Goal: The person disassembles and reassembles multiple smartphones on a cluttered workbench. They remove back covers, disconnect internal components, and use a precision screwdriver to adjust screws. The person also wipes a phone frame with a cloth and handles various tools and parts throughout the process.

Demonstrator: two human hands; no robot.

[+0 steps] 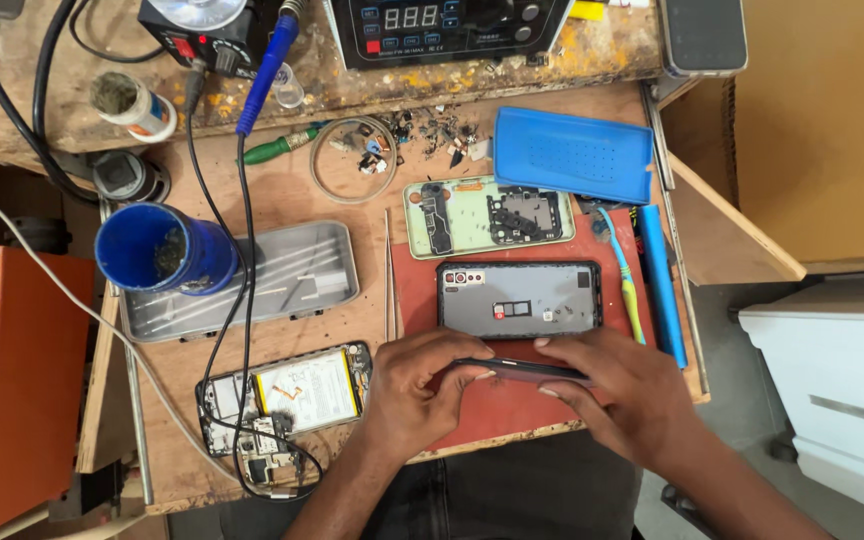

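Both my hands grip a thin dark phone point(517, 369), held edge-on just above a red mat point(482, 405) at the front of the wooden bench. My left hand point(417, 390) clasps its left end. At the other end, my right hand point(617, 385) has its fingers over the top edge. Right behind my hands lies a grey phone back cover point(519, 298) with a black rim. Farther back rests a pale green phone frame point(487, 215) with dark parts on it.
An opened phone point(287, 400) showing its battery lies at the front left, crossed by black cables. A grey metal tray point(282, 275), a blue cup point(162, 250), a blue plastic tray point(572, 155), a toothbrush point(624, 280) and a blue bar point(660, 280) surround the mat. Soldering gear point(442, 28) stands at the back.
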